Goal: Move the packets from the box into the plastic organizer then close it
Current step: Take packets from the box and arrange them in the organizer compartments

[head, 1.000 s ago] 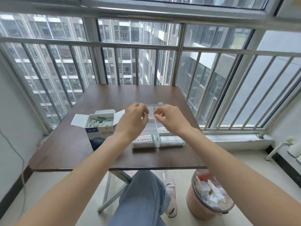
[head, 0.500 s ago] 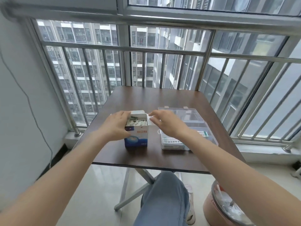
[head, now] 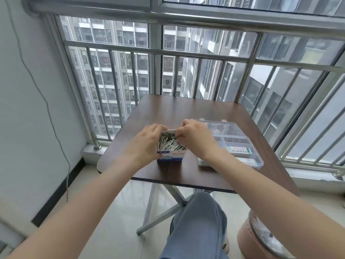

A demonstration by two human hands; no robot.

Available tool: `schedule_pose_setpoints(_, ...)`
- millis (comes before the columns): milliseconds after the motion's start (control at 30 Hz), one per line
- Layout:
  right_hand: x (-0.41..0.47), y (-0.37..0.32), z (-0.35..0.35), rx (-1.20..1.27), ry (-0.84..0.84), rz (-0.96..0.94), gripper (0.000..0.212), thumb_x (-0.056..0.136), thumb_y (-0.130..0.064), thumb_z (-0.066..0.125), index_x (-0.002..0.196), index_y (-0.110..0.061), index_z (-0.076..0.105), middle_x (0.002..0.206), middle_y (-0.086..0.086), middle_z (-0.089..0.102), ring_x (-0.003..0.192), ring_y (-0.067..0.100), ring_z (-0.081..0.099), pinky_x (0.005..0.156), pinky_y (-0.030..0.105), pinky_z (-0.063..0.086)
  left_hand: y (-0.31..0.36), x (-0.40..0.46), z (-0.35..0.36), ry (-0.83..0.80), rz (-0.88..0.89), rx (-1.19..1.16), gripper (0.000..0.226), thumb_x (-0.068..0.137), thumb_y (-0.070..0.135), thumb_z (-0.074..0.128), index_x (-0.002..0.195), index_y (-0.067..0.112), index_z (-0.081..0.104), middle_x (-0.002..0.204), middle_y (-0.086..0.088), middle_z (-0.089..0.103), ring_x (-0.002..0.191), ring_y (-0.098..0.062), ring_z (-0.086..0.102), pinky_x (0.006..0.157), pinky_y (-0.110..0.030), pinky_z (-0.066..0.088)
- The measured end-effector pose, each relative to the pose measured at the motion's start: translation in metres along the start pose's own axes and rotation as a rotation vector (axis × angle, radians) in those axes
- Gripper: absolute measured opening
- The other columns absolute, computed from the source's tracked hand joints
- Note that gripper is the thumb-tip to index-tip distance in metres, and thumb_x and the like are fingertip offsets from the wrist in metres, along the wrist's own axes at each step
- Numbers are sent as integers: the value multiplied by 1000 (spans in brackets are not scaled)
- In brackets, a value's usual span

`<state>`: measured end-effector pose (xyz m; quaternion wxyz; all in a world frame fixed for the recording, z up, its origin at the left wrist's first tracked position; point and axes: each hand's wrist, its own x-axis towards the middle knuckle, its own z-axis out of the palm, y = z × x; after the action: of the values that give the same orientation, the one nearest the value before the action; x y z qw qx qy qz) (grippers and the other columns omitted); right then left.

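Observation:
A blue and white cardboard box (head: 171, 156) stands open on the brown table (head: 186, 111), packed with several thin packets (head: 169, 142). My left hand (head: 144, 142) grips the box's left side, thumb at its front corner. My right hand (head: 195, 136) reaches over the box's far right corner and its fingertips pinch packets at the top. To the right lies the clear plastic organizer (head: 240, 140) with its lid open toward the window. Packets lie in its near compartments (head: 238, 149).
A metal window railing (head: 168, 53) runs just behind the table. A pink waste bin (head: 261, 238) full of wrappers stands on the floor at the lower right. My knee in blue jeans (head: 197, 221) is under the table's front edge.
Both hands left the organizer and went left to the box. The left hand took hold of the box's side and the right hand's fingers dipped into the packets. The view swung left.

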<state>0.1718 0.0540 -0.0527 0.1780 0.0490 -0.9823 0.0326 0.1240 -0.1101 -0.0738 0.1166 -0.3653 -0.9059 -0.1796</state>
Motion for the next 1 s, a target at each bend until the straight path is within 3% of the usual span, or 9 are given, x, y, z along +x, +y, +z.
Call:
schedule_pose_setpoints(100, 3, -5, 8, -119, 65, 2, 21, 93, -18, 50, 95, -15, 71, 93, 5, 58, 87, 25, 55, 79, 35, 40, 1, 0, -1, -7, 14, -6, 75, 67, 18, 81, 132, 15, 44, 128, 0, 49, 120, -19, 42, 96, -25, 34)
schedule_pose_setpoints(267, 2, -10, 14, -184, 153, 96, 9, 83, -14, 64, 75, -12, 69, 75, 6, 58, 69, 29, 58, 66, 32, 32, 1, 0, 1, -10, 10, -22, 74, 65, 15, 81, 130, 15, 45, 126, 0, 50, 118, -19, 42, 95, -27, 37)
schedule_pose_setpoints(433, -2, -9, 10, -188, 140, 125, 17, 92, -23, 56, 87, -12, 67, 87, 6, 61, 76, 28, 60, 73, 33, 28, 0, 0, 1, -21, 3, -35, 74, 66, 14, 81, 130, 16, 44, 127, 2, 48, 119, -18, 40, 92, -25, 36)
schedule_pose_setpoints(567, 4, -11, 13, -242, 81, 139, 16, 92, -15, 52, 91, -15, 68, 91, 2, 60, 76, 27, 61, 83, 35, 36, 1, 2, 1, -34, 3, -35, 73, 67, 14, 80, 129, 16, 44, 127, 2, 48, 119, -18, 40, 95, -28, 38)
schedule_pose_setpoints(633, 6, -14, 16, -242, 60, 136, 18, 92, -11, 49, 89, -12, 67, 90, 4, 60, 73, 30, 59, 81, 36, 34, 1, 1, 1, -39, -5, -36, 72, 66, 14, 81, 128, 15, 44, 127, 1, 49, 119, -18, 40, 95, -31, 39)
schedule_pose_setpoints(733, 6, -16, 17, -213, 63, 143, 20, 93, -11, 47, 89, -11, 67, 86, 3, 55, 68, 29, 53, 76, 35, 31, 0, 1, 2, -37, -26, -52, 73, 65, 14, 81, 128, 16, 44, 126, 2, 49, 118, -18, 41, 95, -31, 39)
schedule_pose_setpoints(833, 4, -14, 9, -73, 58, 170, 19, 95, -20, 52, 95, -14, 70, 92, 3, 57, 79, 28, 59, 81, 35, 38, -3, 3, 1, -53, -34, -63, 72, 67, 13, 80, 129, 15, 43, 128, 1, 48, 119, -19, 40, 94, -29, 38)
schedule_pose_setpoints(1000, 2, -4, -9, 112, 50, 177, 14, 91, -25, 61, 95, -14, 69, 101, 5, 58, 89, 24, 57, 68, 30, 36, -3, 11, 1, -115, -58, -81, 72, 69, 12, 77, 131, 16, 41, 128, -1, 46, 121, -20, 40, 97, -38, 41)
